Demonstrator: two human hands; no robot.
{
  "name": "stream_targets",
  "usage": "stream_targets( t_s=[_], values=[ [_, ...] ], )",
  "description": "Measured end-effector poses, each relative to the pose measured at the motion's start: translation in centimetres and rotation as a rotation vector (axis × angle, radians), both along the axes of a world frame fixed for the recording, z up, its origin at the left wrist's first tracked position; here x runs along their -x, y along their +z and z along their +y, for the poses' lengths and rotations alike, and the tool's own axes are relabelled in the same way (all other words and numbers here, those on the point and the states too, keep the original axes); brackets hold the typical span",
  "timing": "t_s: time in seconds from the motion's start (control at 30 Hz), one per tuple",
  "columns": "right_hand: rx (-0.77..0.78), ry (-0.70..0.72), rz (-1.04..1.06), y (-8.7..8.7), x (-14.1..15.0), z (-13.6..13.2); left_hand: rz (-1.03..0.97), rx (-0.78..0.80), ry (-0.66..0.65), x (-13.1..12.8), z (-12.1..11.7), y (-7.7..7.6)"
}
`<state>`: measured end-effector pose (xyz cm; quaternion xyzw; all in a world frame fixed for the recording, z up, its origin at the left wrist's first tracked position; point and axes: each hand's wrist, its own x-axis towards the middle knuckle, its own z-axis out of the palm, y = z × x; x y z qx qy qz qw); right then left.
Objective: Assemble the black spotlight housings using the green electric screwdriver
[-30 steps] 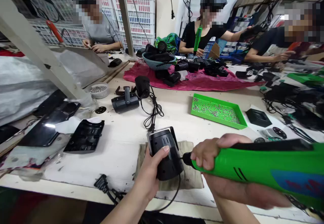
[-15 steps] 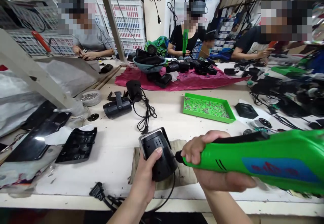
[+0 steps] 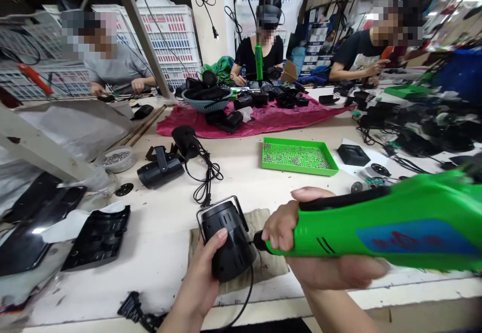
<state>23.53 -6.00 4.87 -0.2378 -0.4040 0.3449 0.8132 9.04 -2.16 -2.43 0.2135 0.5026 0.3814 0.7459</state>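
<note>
My left hand (image 3: pixel 205 272) is wrapped round a black cylindrical lamp housing (image 3: pixel 234 252), thumb on its upper side. The housing has slots, a thin metal bracket (image 3: pixel 238 207) and a black cord at its lower end. It rests over a worn cloth pad (image 3: pixel 269 267). In my right hand (image 3: pixel 301 237) is a green electric screwdriver (image 3: pixel 376 227), fingers closed round its front. Its black nose meets the housing's right side; the bit's exact contact point is too small to make out.
A green tray (image 3: pixel 297 157) of small screws lies beyond my hands. Two black lamps (image 3: pixel 160 170) with a coiled cord and a black half shell (image 3: pixel 98 237) are leftward. A blue basket (image 3: pixel 207 103) of black parts sits on pink cloth. Several people work across the table.
The whole view has shifted, so most things appear further left. The housing has turned slightly, with its bracket showing more above it. Both hands keep their hold.
</note>
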Motion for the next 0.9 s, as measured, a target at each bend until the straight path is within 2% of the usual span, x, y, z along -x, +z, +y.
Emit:
stream_targets(
  t_s=[0.23,0.43,0.57,0.73,0.9],
  values=[
    [0.007,-0.059,0.003,1.5,-0.7,-0.6,0.019,0.012,0.006,0.1,-0.2,0.0],
    [-0.024,-0.053,-0.006,-0.1,-0.1,-0.3,0.011,0.014,0.038,0.0,-0.5,0.6],
    [-0.018,0.011,-0.044,-1.2,0.6,-0.1,0.029,-0.032,0.059,-0.4,-0.4,0.6],
    [0.073,0.072,-0.054,-1.1,0.2,0.1,0.027,-0.103,-0.028,-0.9,-0.2,0.5],
    [-0.006,0.12,-0.024,-0.8,-0.1,0.4,0.015,-0.074,-0.059,-0.4,-0.3,0.7]
  ],
)
